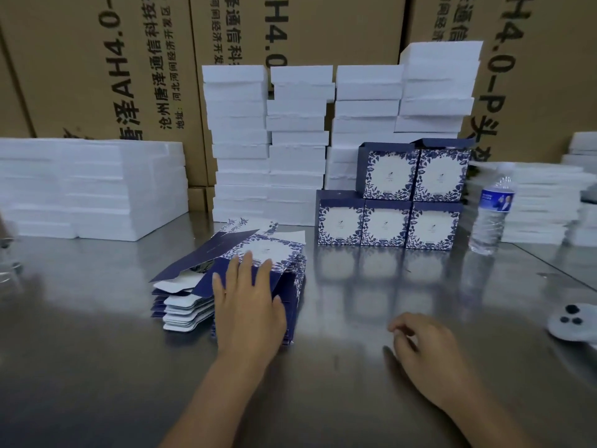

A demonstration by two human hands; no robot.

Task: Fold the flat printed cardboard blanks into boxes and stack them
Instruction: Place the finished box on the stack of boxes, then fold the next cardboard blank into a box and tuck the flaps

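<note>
A pile of flat blue-and-white floral cardboard blanks (200,279) lies on the steel table (97,367), left of centre. My left hand (247,302) rests flat on top of the pile with fingers straight. The topmost blank (268,245) sits slightly askew under my fingertips. My right hand (426,354) hovers low over bare table to the right, fingers loosely curled, holding nothing. Several folded floral boxes (387,223) stand stacked in two rows at the back right, three below and two above (416,173).
Tall stacks of white foam pieces (268,140) stand behind, with more at the left (90,189) and right (536,205). A water bottle (491,215) stands right of the boxes. A white device (571,321) lies at the right edge. Brown cartons (145,59) form the back wall.
</note>
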